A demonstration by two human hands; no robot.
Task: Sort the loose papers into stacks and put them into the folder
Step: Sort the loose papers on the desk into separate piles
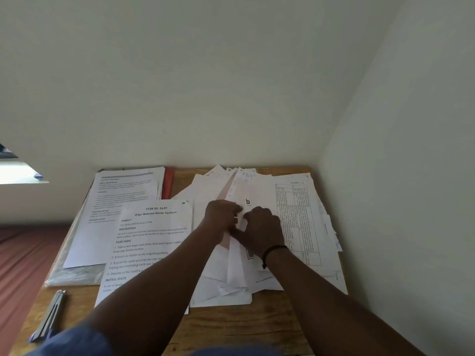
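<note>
The wooden surface (231, 327) is covered by paper. To the left of the fingers, two sorted stacks are seen: a far stack (115, 214) lying on a red folder (168, 186), and a nearer sheet headed "TASK ID: 3639" (151, 242). The loose heap (295, 227) is spread beneath and right of the fingers. Sheets in the heap's middle are pinched by the curled left hand (222, 217) and right hand (262, 227). Neighbouring sheets could be dragged along, or the pinched sheet creased, should it be pulled while overlapped.

Printed sheet (151, 242): "TASK ID: 3639", "Wipe Skincare Bottle Surfaces" (body text possibly illegible).
</note>
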